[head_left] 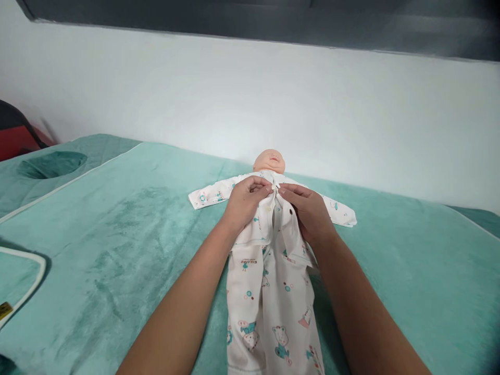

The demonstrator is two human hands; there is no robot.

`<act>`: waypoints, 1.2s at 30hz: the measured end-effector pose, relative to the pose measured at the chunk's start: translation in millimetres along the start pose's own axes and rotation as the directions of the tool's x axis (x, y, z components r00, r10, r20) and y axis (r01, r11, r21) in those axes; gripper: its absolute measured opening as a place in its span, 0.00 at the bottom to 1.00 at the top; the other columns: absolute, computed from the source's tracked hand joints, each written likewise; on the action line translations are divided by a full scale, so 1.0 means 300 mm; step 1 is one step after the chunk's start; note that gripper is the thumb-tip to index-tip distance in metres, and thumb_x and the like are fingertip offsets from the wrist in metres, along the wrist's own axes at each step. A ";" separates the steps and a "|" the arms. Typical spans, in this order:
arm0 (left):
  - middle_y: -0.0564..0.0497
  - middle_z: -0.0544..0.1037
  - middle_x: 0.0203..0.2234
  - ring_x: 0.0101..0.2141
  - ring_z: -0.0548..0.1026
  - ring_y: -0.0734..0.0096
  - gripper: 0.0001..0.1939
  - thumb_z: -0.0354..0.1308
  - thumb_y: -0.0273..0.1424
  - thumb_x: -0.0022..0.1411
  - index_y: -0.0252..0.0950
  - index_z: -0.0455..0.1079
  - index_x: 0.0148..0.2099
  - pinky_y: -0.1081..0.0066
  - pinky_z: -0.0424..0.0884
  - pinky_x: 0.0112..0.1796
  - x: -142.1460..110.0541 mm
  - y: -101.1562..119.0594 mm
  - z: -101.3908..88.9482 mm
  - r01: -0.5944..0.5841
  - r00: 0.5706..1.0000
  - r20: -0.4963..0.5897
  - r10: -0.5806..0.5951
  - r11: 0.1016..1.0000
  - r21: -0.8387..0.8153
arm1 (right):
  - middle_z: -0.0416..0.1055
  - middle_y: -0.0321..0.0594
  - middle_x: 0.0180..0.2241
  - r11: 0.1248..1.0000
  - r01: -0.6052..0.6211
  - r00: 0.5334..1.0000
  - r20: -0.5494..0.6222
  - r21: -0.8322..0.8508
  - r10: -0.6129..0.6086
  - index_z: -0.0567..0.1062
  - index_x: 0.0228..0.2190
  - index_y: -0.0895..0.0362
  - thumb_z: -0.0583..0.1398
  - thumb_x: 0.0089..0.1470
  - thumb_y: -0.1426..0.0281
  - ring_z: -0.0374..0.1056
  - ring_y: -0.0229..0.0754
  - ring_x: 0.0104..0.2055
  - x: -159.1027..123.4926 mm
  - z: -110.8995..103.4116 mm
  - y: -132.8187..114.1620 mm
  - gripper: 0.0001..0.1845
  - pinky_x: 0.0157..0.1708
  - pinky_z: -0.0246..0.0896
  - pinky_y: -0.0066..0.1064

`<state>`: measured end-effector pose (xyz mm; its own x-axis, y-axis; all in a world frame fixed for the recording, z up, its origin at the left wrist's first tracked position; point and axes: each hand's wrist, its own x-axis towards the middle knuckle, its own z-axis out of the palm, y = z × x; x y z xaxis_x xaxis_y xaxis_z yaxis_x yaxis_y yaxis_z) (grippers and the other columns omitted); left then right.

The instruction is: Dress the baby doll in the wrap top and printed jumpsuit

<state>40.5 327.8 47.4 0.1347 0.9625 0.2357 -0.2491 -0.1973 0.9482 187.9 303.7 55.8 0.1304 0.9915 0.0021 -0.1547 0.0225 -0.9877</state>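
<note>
Fingertips pressed together, both sides: my left hand (247,200) pinches one front edge of the printed shirt (252,233), my right hand (311,209) the other, the two meeting just below the collar. From here I judge it light, soft, floppy cloth, not slippery; the edge strip should be firmest, so that's where I'd grip. Lower down, the front gapes above the trousers (275,307). Further out, sleeves (211,194) spread wide, the doll's head (269,160) beyond, all on the green cover (136,234). No containers in view; what fills the sleeves, I can't tell.
</note>
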 end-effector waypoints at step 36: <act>0.54 0.74 0.27 0.30 0.72 0.74 0.07 0.60 0.34 0.55 0.36 0.69 0.34 0.74 0.64 0.31 -0.011 0.020 -0.002 0.000 1.000 0.016 -0.004 0.966 0.259 | 0.72 0.34 0.23 0.667 0.307 0.931 0.068 -0.679 -0.359 0.75 0.31 0.55 0.61 0.46 0.67 0.65 0.37 0.25 -0.031 0.059 -0.009 0.08 0.28 0.60 0.29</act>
<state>37.8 323.7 52.2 0.1513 0.9602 0.2349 0.0082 -0.2388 0.9710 169.7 296.7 61.2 0.1106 0.9235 0.3673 0.6023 0.2317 -0.7639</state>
